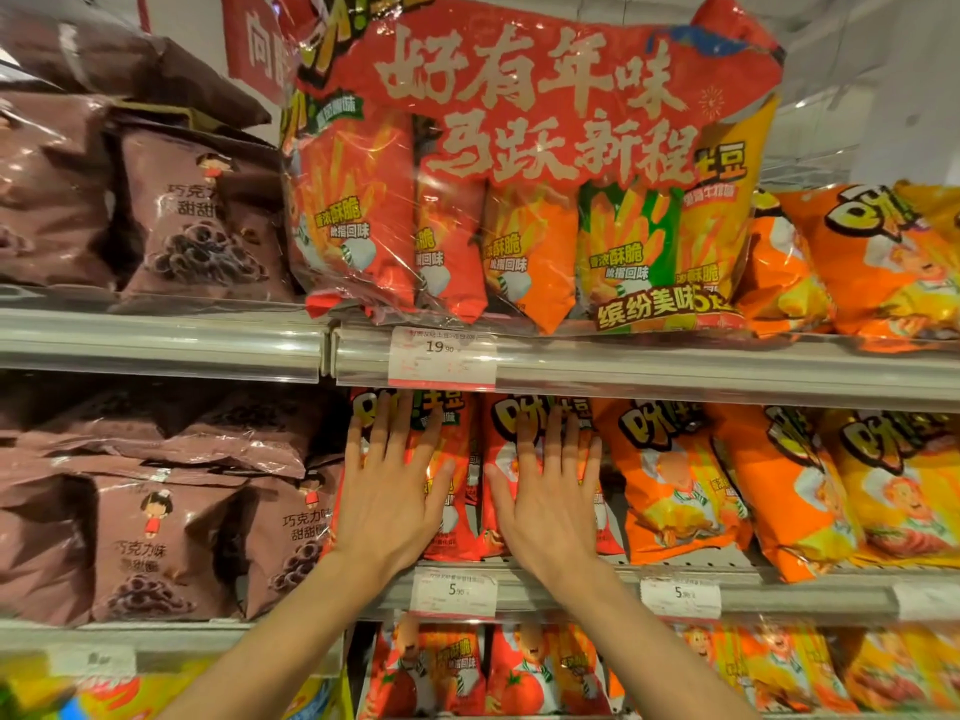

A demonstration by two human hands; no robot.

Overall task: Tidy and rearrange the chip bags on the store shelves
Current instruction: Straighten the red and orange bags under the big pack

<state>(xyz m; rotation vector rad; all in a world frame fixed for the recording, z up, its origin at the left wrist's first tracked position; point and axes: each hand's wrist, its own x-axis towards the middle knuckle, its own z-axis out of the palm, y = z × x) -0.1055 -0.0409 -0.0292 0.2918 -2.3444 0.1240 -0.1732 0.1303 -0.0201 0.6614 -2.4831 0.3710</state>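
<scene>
Two red chip bags stand upright side by side on the middle shelf. My left hand lies flat with straight, spread fingers on the left red bag. On the right red bag my right hand presses flat in the same way. Orange bags of the same brand lean to the right of them. Above, a large clear multipack of red, orange and green chip bags sits on the upper shelf.
Brown chocolate-snack bags fill the left bays on both levels. Shelf rails carry price tags, one right above my hands. More red and orange bags stand on the shelf below. Orange bags lie on the upper right.
</scene>
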